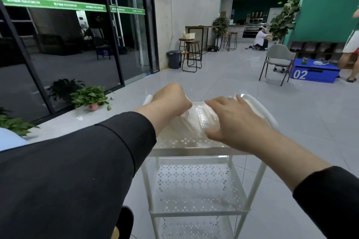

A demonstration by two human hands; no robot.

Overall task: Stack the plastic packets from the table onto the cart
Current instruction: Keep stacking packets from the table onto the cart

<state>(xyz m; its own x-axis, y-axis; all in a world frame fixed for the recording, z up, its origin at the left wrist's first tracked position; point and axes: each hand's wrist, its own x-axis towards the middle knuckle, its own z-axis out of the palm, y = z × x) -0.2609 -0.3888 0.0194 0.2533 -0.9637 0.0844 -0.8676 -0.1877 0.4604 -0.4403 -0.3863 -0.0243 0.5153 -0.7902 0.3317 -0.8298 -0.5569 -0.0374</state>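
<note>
Both hands on the packets, a clear plastic bundle lying on the top shelf of the white cart, toward its far edge, between the 2 handles; left hand at the bundle's left end, fingers curled down over it, seemingly gripping, tips hidden; right hand laid flat on the right end, fingers straight and slightly spread, pressing down, thumb along the near side.

Handling, my read: light, soft, crinkly film; glossy so likely slippery; contents look like thin stacked pieces, can't tell what exactly; bundle will sag and slide if lifted from 1 end; not obviously fragile but film could tear if pinched hard.

Where to hold: both short ends, palms in, squeeze lightly; or 1 hand under the middle, 1 on top; avoid pulling on loose film only.

Shelf is perforated with a low rim; square the stack against the far edge so it doesn't skate off; 2 lower shelves look bare.
</note>
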